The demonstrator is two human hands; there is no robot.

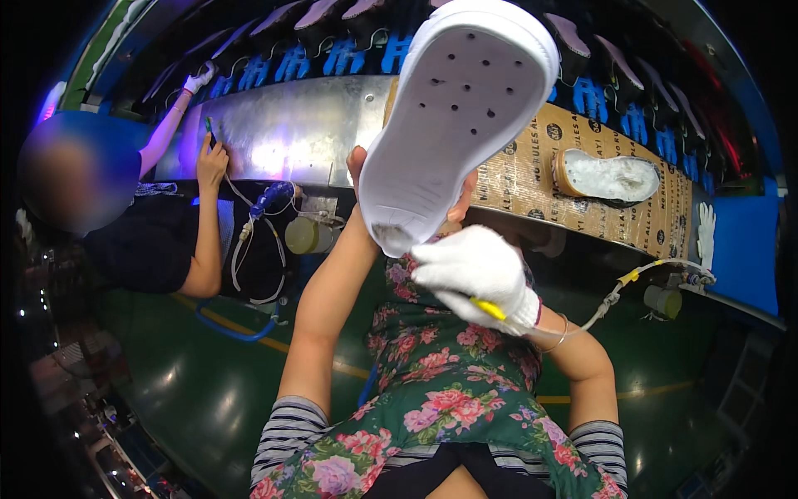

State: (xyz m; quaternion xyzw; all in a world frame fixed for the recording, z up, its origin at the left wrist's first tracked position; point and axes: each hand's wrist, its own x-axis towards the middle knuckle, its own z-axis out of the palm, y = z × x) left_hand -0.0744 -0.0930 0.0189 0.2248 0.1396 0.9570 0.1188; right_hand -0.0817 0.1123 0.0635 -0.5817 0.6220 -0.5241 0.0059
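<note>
While clamping the white sole (pixel 461 125) up near the tabletop (pixel 283 116) in the bare left grip (pixel 358 162) and a yellow hose fitting (pixel 488 308) in the gloved right grip (pixel 470 270), could totally drop the sole from a sloppy edge hold or smudge its gray heel patch (pixel 391 234) from a careless rub.

The counter (pixel 274 116) was shiny metal toward the left, where its top threw back a whitish-violet glare. Brown printed cardboard (pixel 524 168) covered its right part. On the cardboard, toward its right end, lay a shoe-shaped piece (pixel 619 177), tan-edged at the left, its pale, smudged face up. Below ran a green floor (pixel 665 358) with a yellow line.
</note>
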